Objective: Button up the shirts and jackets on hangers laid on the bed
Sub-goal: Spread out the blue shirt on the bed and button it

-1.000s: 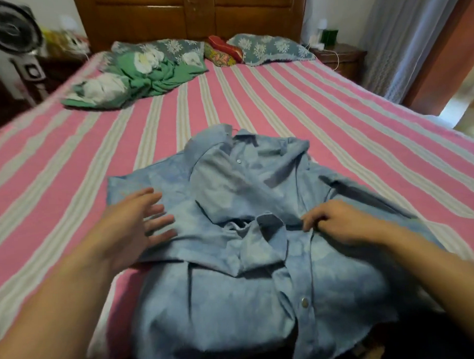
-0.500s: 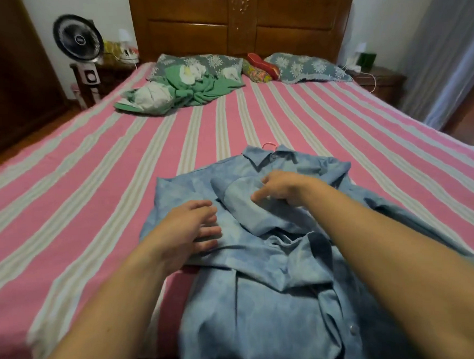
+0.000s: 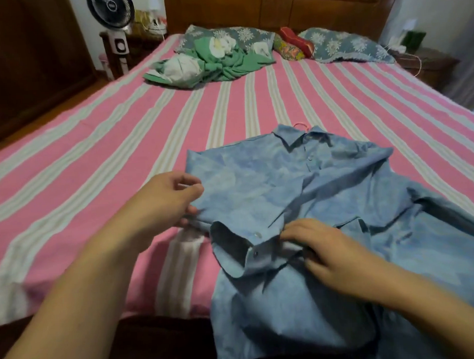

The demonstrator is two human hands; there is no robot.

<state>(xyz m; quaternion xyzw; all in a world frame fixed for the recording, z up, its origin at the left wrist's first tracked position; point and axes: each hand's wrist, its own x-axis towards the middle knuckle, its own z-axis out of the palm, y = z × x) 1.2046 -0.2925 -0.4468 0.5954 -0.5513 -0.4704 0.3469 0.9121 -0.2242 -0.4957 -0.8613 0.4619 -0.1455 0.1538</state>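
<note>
A light blue button shirt [image 3: 260, 178] lies collar-away on the bed's near edge, on a pink hanger whose hook [image 3: 301, 125] shows past the collar. Its left sleeve is folded across the front, the cuff [image 3: 239, 251] with two buttons lying toward me. My left hand [image 3: 166, 201] pinches the shirt's left edge near the shoulder. My right hand [image 3: 323, 246] grips the folded sleeve just right of the cuff. The shirt's front placket is partly hidden under the sleeve.
The bed [image 3: 121, 157] has a pink and grey striped cover. A green and white bundle of cloth [image 3: 211, 61] and pillows [image 3: 344, 45] lie near the headboard. A fan [image 3: 111, 11] stands at the far left, a nightstand [image 3: 426, 62] at the far right.
My right hand has come back from the collar area to the sleeve near the cuff. My left hand has moved from lying flat on the shirt to pinching its left edge.
</note>
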